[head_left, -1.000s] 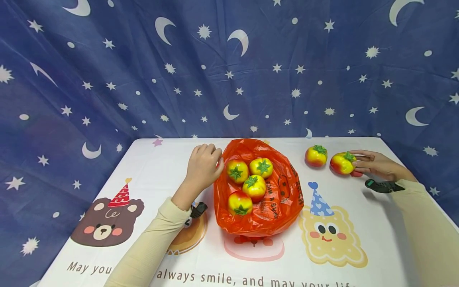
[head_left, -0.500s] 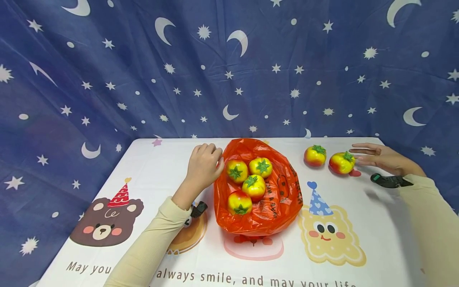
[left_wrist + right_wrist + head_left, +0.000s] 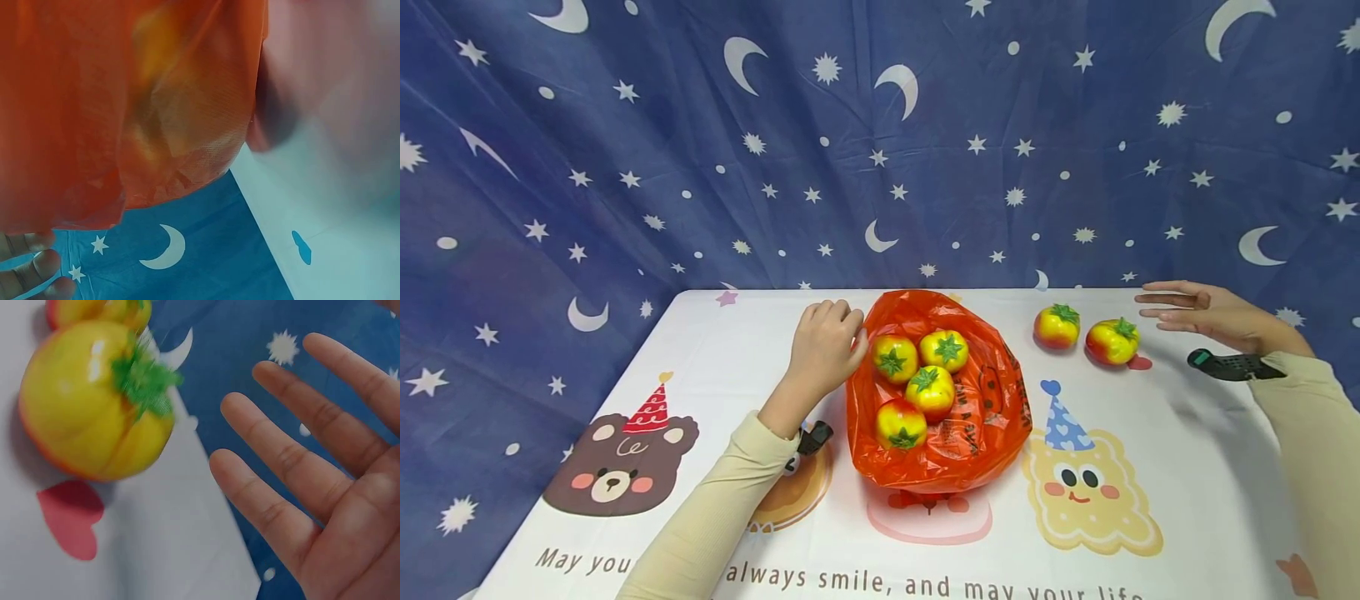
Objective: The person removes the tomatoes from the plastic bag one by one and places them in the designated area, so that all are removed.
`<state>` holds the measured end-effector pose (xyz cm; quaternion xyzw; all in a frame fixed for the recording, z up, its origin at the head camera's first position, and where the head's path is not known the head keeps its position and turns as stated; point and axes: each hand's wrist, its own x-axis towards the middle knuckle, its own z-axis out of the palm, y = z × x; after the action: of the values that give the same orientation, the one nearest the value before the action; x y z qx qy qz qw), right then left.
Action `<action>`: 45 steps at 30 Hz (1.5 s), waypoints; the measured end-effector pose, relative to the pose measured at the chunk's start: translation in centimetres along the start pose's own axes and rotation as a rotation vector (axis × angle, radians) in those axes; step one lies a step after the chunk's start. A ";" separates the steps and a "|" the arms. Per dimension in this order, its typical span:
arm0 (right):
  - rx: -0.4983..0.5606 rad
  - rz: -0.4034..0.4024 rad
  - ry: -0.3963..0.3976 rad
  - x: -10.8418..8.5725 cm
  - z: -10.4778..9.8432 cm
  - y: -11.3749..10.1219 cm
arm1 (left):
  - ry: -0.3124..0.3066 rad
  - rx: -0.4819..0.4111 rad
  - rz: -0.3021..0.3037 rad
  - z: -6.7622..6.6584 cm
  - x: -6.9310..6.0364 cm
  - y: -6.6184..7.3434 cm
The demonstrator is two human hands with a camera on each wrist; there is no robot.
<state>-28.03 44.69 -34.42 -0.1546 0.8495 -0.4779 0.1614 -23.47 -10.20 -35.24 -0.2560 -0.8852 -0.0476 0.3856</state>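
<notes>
A red plastic bag [image 3: 992, 442] lies spread wide on the table with several yellow-and-red toy tomatoes [image 3: 931, 393] inside, their green leaves showing. My left hand [image 3: 826, 346] grips the bag's left rim with curled fingers; in the left wrist view the bag's side [image 3: 187, 119] covers much of the picture. To the right stand two more tomatoes, one farther left [image 3: 1057, 327] and one nearer my right hand [image 3: 1112, 342]. My right hand [image 3: 1225, 317] hovers just right of the nearer one, fingers straight and apart, touching nothing. In the right wrist view that tomato [image 3: 94, 400] sits beside the spread fingers.
A white tablecloth [image 3: 730, 492] printed with cartoon figures and lettering covers the table. Behind it hangs a blue curtain [image 3: 820, 217] with moons and stars. Each wrist wears a black camera mount, visible at the right wrist [image 3: 1232, 365].
My right hand has let go of the right-hand tomato and drawn away to the right and up, its fingers spreading. The left hand and the bag stay in place.
</notes>
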 end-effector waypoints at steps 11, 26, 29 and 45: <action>-0.171 -0.021 -0.008 0.8 1.0 -5.3 | -0.026 -0.003 -0.012 0.0 0.0 0.0; -0.097 -0.223 -0.207 4.0 6.0 -11.2 | -0.013 -0.006 -0.007 -0.1 0.0 0.0; -0.061 -0.254 -0.230 4.7 7.2 -11.9 | -0.008 -0.005 -0.005 -0.1 0.0 0.0; 0.040 -0.322 -0.151 6.9 14.1 -12.7 | -0.007 -0.015 -0.004 -0.4 0.3 0.3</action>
<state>-26.86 24.75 -31.24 -0.3207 0.7896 -0.5015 0.1490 -23.26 -9.95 -34.82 -0.2571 -0.8866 -0.0541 0.3807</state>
